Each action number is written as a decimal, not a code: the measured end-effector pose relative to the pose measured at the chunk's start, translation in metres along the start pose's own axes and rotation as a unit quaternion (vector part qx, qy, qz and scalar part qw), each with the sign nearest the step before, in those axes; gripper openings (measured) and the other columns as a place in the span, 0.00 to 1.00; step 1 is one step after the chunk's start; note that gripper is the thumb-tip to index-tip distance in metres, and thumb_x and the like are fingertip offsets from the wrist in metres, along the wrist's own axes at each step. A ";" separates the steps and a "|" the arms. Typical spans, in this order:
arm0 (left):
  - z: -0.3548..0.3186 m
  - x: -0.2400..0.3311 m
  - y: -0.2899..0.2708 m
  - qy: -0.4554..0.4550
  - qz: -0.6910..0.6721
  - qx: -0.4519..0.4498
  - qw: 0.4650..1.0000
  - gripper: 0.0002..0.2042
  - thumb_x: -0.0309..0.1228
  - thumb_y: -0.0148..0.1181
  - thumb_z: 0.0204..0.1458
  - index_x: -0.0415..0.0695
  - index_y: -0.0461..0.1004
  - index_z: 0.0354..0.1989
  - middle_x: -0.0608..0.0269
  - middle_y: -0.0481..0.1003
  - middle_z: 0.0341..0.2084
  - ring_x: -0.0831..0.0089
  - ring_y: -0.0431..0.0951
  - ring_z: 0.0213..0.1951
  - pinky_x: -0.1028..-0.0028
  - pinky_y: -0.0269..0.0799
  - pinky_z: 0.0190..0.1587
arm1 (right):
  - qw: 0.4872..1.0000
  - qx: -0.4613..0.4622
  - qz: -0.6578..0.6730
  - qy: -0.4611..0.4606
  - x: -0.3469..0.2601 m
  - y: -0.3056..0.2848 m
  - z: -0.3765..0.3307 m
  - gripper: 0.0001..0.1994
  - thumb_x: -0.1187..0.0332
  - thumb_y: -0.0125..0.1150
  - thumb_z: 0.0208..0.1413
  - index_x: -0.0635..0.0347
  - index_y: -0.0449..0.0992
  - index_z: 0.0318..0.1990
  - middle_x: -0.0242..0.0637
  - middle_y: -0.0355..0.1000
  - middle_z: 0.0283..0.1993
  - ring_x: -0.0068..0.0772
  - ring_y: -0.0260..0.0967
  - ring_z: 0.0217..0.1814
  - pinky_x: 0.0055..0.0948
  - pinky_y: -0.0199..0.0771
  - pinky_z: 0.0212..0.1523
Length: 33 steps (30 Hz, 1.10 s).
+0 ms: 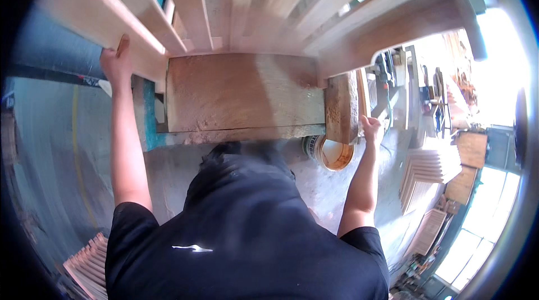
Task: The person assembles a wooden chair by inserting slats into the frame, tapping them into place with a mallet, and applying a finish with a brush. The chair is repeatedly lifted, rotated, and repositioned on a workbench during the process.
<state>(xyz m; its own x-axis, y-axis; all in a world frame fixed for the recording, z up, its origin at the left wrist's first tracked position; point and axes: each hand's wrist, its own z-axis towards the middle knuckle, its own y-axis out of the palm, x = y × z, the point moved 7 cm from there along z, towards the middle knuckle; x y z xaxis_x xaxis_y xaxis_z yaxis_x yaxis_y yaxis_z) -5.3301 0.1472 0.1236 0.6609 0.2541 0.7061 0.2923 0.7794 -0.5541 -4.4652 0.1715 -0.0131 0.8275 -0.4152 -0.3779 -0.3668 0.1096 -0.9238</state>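
A slatted wooden frame (193,2) of pale boards fans out across the top, above a wood-topped workbench (241,98). My left hand (118,64) is closed around the edge of its left outer board, thumb in front, the other fingers mostly hidden behind. The frame's right side is a wide board (387,27) with a curved cutout. Lower right, my right hand (371,128) is closed at the lower end of a narrow wooden strip (363,92), beside a thick wooden block (341,106). Its fingertips are hidden.
An open bucket (335,154) stands on the floor under the block. Stacked pale wooden pieces (429,171) lie at the right, and more slatted pieces (90,263) at the lower left. Tools (384,69) and a bright window (477,227) show along the right.
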 end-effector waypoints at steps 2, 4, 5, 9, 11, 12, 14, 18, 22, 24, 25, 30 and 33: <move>0.005 -0.014 0.003 -0.013 -0.010 -0.016 1.000 0.23 0.43 0.68 0.55 0.28 0.79 0.38 0.40 0.82 0.34 0.53 0.83 0.38 0.63 0.73 0.44 | 0.999 -0.036 0.023 0.009 -0.001 0.014 -0.007 0.19 0.51 0.69 0.52 0.60 0.86 0.38 0.39 0.81 0.28 0.30 0.78 0.30 0.32 0.76 0.38; 0.004 -0.012 0.003 0.008 -0.059 -0.016 0.998 0.23 0.42 0.68 0.56 0.27 0.79 0.38 0.43 0.82 0.34 0.59 0.82 0.37 0.65 0.73 0.44 | 0.999 -0.028 0.033 0.005 -0.001 0.027 -0.009 0.19 0.52 0.69 0.54 0.61 0.86 0.39 0.40 0.81 0.29 0.31 0.79 0.32 0.32 0.76 0.39; 0.005 -0.009 0.005 0.019 -0.086 -0.016 0.996 0.23 0.42 0.68 0.56 0.27 0.79 0.39 0.44 0.82 0.34 0.61 0.82 0.37 0.65 0.73 0.44 | 0.999 0.000 0.046 0.010 0.002 0.030 -0.008 0.17 0.55 0.68 0.56 0.61 0.85 0.41 0.40 0.82 0.31 0.29 0.78 0.32 0.30 0.76 0.39; 0.006 -0.016 0.007 -0.003 -0.127 -0.027 0.992 0.21 0.39 0.69 0.56 0.27 0.79 0.43 0.49 0.83 0.37 0.68 0.80 0.38 0.68 0.73 0.45 | 0.986 -0.039 0.161 0.004 0.000 0.045 -0.006 0.13 0.60 0.65 0.60 0.61 0.85 0.41 0.37 0.82 0.32 0.25 0.76 0.33 0.29 0.74 0.39; 0.006 -0.010 0.005 -0.013 -0.149 -0.026 0.988 0.21 0.38 0.70 0.56 0.28 0.79 0.45 0.50 0.82 0.40 0.69 0.80 0.39 0.69 0.73 0.46 | 0.980 -0.065 0.186 0.003 -0.001 0.049 -0.008 0.19 0.54 0.61 0.64 0.63 0.84 0.42 0.36 0.81 0.32 0.23 0.74 0.34 0.28 0.74 0.40; 0.009 -0.022 0.006 -0.015 -0.138 -0.030 0.990 0.20 0.36 0.69 0.56 0.28 0.78 0.47 0.50 0.81 0.43 0.69 0.79 0.42 0.69 0.73 0.47 | 0.979 -0.082 0.189 0.006 -0.003 0.050 -0.008 0.21 0.51 0.59 0.64 0.64 0.84 0.42 0.36 0.81 0.32 0.23 0.74 0.35 0.28 0.73 0.40; 0.007 -0.016 0.010 -0.028 -0.167 -0.039 0.985 0.20 0.34 0.69 0.56 0.28 0.78 0.48 0.50 0.81 0.43 0.69 0.79 0.42 0.69 0.74 0.47 | 0.977 -0.098 0.188 0.024 0.002 0.051 -0.007 0.26 0.45 0.54 0.65 0.64 0.83 0.40 0.39 0.80 0.33 0.26 0.75 0.37 0.30 0.72 0.43; 0.011 -0.026 0.011 -0.046 -0.193 -0.045 0.979 0.18 0.32 0.69 0.56 0.28 0.79 0.46 0.51 0.81 0.43 0.68 0.79 0.41 0.69 0.74 0.47 | 0.981 -0.075 0.174 0.050 -0.002 0.051 -0.010 0.34 0.37 0.44 0.66 0.64 0.82 0.35 0.49 0.79 0.35 0.43 0.76 0.43 0.38 0.71 0.50; 0.014 -0.029 0.012 -0.039 -0.184 -0.071 0.979 0.18 0.32 0.69 0.56 0.30 0.78 0.48 0.53 0.80 0.45 0.69 0.78 0.42 0.68 0.74 0.48 | 0.985 -0.065 0.159 0.021 -0.029 0.031 -0.020 0.33 0.38 0.43 0.65 0.64 0.80 0.37 0.55 0.77 0.37 0.56 0.75 0.47 0.45 0.70 0.52; 0.013 -0.022 0.015 -0.035 -0.203 -0.083 0.975 0.19 0.32 0.69 0.56 0.30 0.78 0.49 0.53 0.80 0.46 0.69 0.78 0.44 0.68 0.74 0.49 | 0.981 -0.063 0.185 0.009 -0.023 0.035 -0.017 0.30 0.42 0.45 0.66 0.64 0.79 0.37 0.51 0.77 0.36 0.49 0.75 0.44 0.43 0.70 0.50; 0.012 -0.023 0.013 -0.034 -0.212 -0.084 0.973 0.19 0.33 0.69 0.56 0.31 0.77 0.50 0.53 0.79 0.47 0.69 0.78 0.44 0.69 0.74 0.49 | 0.980 -0.059 0.189 -0.003 -0.024 0.036 -0.017 0.28 0.44 0.46 0.67 0.65 0.78 0.38 0.47 0.77 0.34 0.42 0.75 0.41 0.40 0.71 0.48; 0.000 -0.013 -0.009 -0.004 -0.090 -0.104 0.990 0.18 0.30 0.63 0.59 0.28 0.74 0.52 0.49 0.79 0.47 0.65 0.78 0.44 0.68 0.73 0.50 | 0.975 0.033 0.218 0.005 -0.028 0.018 -0.026 0.25 0.50 0.43 0.69 0.65 0.78 0.41 0.58 0.77 0.40 0.62 0.73 0.49 0.50 0.70 0.51; -0.101 0.118 -0.011 0.137 0.212 0.064 0.965 0.27 0.29 0.64 0.56 0.28 0.65 0.61 0.39 0.71 0.56 0.49 0.72 0.57 0.56 0.67 0.60 | 0.966 0.059 0.251 0.026 -0.022 0.012 -0.030 0.20 0.54 0.45 0.70 0.63 0.75 0.43 0.58 0.75 0.39 0.63 0.72 0.47 0.51 0.71 0.49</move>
<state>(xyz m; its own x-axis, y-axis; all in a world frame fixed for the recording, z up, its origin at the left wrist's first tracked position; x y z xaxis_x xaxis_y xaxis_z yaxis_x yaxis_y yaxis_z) -5.1859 0.1112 0.1685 0.8659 0.4186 0.2737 -0.1218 0.7072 -0.6965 -4.5002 0.1548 -0.0141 0.5345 -0.3287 -0.7786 -0.6625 0.4090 -0.6275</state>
